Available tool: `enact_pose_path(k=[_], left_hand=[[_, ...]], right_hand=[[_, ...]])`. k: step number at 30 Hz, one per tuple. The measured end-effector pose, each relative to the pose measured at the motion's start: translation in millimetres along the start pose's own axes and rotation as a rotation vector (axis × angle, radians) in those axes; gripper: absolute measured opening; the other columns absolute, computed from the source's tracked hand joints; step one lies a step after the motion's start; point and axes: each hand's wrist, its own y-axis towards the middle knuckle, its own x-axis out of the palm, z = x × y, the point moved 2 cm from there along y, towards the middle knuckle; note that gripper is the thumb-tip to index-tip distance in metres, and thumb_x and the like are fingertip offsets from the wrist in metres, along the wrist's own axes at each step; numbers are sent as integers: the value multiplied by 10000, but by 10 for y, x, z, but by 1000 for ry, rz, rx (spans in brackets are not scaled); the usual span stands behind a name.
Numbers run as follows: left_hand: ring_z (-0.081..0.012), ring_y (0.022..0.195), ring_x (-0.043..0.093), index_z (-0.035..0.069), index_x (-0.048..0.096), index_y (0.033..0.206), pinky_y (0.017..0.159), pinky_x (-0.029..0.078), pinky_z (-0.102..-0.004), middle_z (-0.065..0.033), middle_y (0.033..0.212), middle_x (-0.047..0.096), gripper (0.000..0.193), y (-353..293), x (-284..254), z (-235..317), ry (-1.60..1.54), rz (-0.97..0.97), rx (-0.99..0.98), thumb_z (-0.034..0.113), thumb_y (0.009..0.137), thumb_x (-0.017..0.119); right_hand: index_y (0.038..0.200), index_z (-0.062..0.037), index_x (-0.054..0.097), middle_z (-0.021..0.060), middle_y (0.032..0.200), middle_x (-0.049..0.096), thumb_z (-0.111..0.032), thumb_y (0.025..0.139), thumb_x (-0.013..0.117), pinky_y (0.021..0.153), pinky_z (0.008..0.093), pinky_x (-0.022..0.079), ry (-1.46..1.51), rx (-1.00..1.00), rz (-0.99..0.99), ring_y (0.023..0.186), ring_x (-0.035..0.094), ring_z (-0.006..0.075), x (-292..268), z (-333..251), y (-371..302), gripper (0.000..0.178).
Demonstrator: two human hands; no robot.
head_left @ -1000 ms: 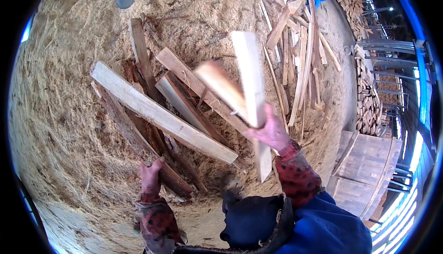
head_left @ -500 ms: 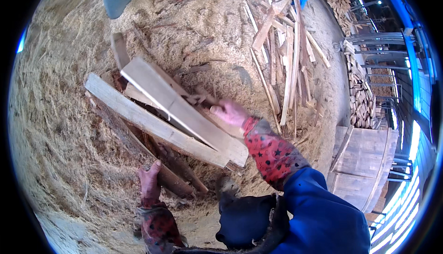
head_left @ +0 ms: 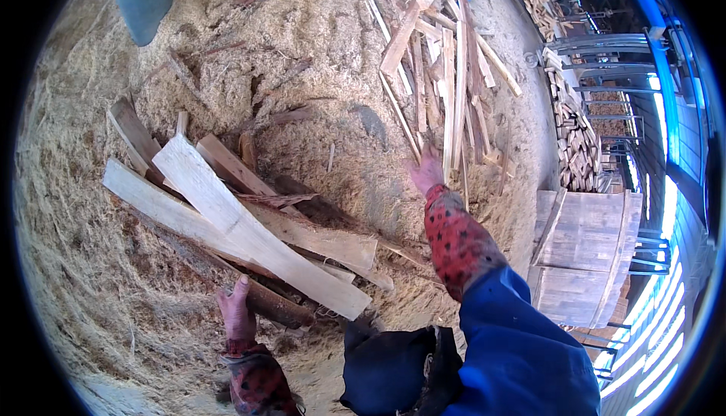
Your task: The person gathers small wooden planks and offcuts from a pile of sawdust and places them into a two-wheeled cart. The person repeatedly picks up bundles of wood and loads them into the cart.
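Observation:
My left hand (head_left: pixel 237 312) grips the near edge of a bark-edged slab (head_left: pixel 280 306), thumb up against it; its fingers are mostly hidden. On and beside that slab lies a loose stack of rough boards, with a pale board (head_left: pixel 249 223) slanting across the top and another board (head_left: pixel 162 197) beneath it. Further right, my right hand (head_left: pixel 428 172) reaches out over the sawdust with its fingers extended, at the lower end of a heap of thin wood strips (head_left: pixel 448 91). I see nothing held in it.
Sawdust (head_left: pixel 83 265) and bark scraps cover the ground. A blue-grey post-like object (head_left: pixel 142 0) stands at the upper left. On the right are a wooden panel (head_left: pixel 582 257), stacked cut wood (head_left: pixel 575 132) and blue metal framing (head_left: pixel 662 76).
My right hand has left the stack and moved right to the strip heap. The top pale board now lies lower and more to the left across the stack. My left hand stays at the slab.

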Motion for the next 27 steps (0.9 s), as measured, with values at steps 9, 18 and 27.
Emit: enact_pose_path(k=[9,18,27], left_hand=[[-226,1043,526,17,319,1349,899,443,-378,-126,1199,509,750,74,-174,-109,10,20,-36,240,773,746],[-253,1026,531,11,331,1296,891,454,-393,-149,1165,507,688,27,-22,-48,26,106,-30,210,779,739],[-243,975,570,-54,347,1284,832,499,-384,-156,1124,532,721,87,-225,-120,7,62,-54,206,755,763]], right_hand=[[1383,77,235,298,1373,346,-352,725,692,1059,415,332,-66,46,-54,1259,381,414,94,444,505,909],[1357,57,329,268,1153,576,-255,676,684,883,398,488,48,73,-139,997,614,359,149,242,-128,829],[1006,41,460,168,964,551,-224,780,696,741,320,519,449,-495,-438,856,581,234,-398,-1177,-987,421]])
